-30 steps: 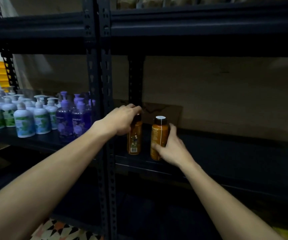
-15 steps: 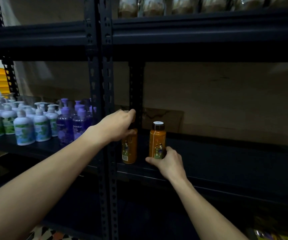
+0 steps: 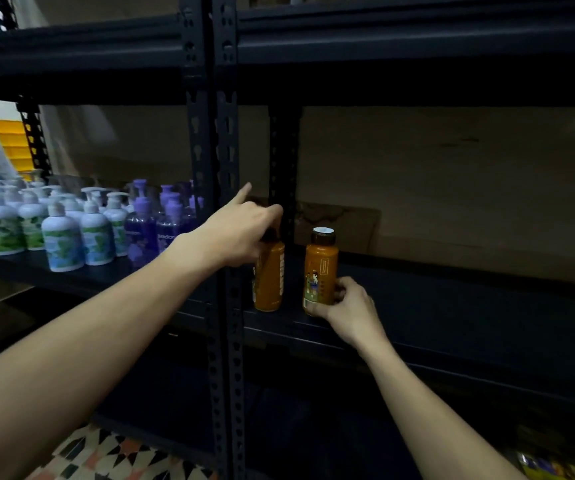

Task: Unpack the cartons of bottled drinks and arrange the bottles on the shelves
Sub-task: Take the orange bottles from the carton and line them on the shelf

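Mid-frame, my left grip (image 3: 241,233) curls over the left bottle (image 3: 270,278) — my right grip (image 3: 350,308) pinches the right bottle (image 3: 320,265) low, on the shelf (image 3: 459,306).

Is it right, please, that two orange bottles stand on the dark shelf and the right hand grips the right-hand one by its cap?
Not quite. The head view shows the right hand gripping the right-hand orange bottle low on its body, not by its cap. It and the left-hand orange bottle do stand on the dark shelf.
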A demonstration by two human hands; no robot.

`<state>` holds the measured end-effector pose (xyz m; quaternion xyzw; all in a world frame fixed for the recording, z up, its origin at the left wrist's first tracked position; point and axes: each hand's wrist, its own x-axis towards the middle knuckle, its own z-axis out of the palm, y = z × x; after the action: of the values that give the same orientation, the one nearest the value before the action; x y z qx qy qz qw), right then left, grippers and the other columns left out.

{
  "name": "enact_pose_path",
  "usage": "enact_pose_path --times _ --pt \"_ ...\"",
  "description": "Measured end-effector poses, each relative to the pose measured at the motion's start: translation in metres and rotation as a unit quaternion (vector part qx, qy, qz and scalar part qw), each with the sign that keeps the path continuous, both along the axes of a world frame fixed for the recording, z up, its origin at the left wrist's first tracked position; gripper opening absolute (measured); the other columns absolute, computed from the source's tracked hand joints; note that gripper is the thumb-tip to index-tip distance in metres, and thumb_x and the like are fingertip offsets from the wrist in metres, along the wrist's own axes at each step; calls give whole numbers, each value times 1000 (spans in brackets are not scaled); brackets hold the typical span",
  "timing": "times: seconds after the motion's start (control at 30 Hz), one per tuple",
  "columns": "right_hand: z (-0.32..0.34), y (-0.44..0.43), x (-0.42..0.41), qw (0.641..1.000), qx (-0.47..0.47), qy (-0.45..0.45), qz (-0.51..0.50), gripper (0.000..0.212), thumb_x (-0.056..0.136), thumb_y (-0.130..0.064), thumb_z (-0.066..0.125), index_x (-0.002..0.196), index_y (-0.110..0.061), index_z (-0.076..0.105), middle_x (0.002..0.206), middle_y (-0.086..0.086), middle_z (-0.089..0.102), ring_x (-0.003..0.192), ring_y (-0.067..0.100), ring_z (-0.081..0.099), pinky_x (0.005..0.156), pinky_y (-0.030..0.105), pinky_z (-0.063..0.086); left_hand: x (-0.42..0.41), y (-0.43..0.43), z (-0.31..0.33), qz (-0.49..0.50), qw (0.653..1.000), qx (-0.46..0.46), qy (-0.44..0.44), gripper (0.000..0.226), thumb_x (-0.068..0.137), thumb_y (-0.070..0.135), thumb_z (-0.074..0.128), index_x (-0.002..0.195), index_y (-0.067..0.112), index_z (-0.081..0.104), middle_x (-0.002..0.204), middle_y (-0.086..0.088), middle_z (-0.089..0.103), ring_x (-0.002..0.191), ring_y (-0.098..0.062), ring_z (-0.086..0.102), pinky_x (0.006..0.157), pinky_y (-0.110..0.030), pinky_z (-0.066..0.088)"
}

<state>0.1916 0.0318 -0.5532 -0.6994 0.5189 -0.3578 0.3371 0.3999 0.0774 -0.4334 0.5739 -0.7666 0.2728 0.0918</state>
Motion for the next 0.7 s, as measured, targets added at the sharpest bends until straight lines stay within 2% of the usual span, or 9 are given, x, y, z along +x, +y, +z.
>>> enact_pose_path --times 0.1,0.17,0.27,0.33,0.4,0.47,0.53,0.6,0.7 --pt "-1 3 7 1000 -22 16 -15 79 72 -38 90 135 -19 46 128 2 62 114 18 61 92 32 51 3 1 0 -26 999 4 21 30 83 9 62 110 13 52 106 -3 61 108 -21 61 122 -42 8" --pt "-2 6 10 999 -37 19 -25 84 69 -43 91 134 -21 42 129 3 60 115 20 60 91 35 51 4 2 -2 -33 999 9 17 35 82 11 63 114 14 50 110 -3 58 111 -21 59 123 -42 9" --pt "-3 8 9 999 -39 12 -30 98 64 -50 92 141 -23 36 131 4 58 117 21 58 93 37 50 6 5 -10 -22 999 -44 -13 45 84 31 61 124 14 50 113 -5 59 110 -22 60 123 -44 5" --pt "0 8 6 999 -31 12 -1 100 70 -45 89 148 -25 31 142 3 51 125 21 53 99 35 45 5 6 -15 20 993 -95 -60 57 86 50 57 131 15 52 118 -6 59 112 -25 59 121 -50 2" --pt "3 7 5 998 -14 35 40 97 79 -35 83 155 -28 24 150 1 45 135 23 47 108 37 40 4 6 -21 65 989 -84 -100 63 87 59 56 136 19 50 125 -5 56 117 -26 56 119 -55 -1" --pt "7 8 6 997 -5 56 62 87 85 -27 78 156 -27 28 150 0 47 137 23 47 110 37 39 5 3 -20 76 989 -67 -107 61 86 54 62 138 23 48 127 -3 54 118 -25 56 118 -56 -2" --pt "5 7 8 997 -10 47 54 77 86 -23 79 151 -26 37 144 0 54 133 22 51 107 34 41 8 2 -17 65 991 -70 -98 57 85 40 67 137 23 48 123 -1 57 116 -25 58 117 -57 -2" --pt "2 9 11 999 -15 29 29 79 83 -25 83 148 -24 39 140 1 57 129 21 54 105 34 43 12 2 -20 53 992 -73 -91 55 85 26 66 136 21 48 119 -1 60 116 -24 59 117 -57 -5" --pt "-3 12 21 998 -47 30 -3 82 77 -31 87 143 -23 39 138 2 59 127 22 56 108 41 46 18 3 -26 32 991 -90 -90 56 81 27 70 133 17 51 118 -2 63 116 -23 60 119 -57 -4"
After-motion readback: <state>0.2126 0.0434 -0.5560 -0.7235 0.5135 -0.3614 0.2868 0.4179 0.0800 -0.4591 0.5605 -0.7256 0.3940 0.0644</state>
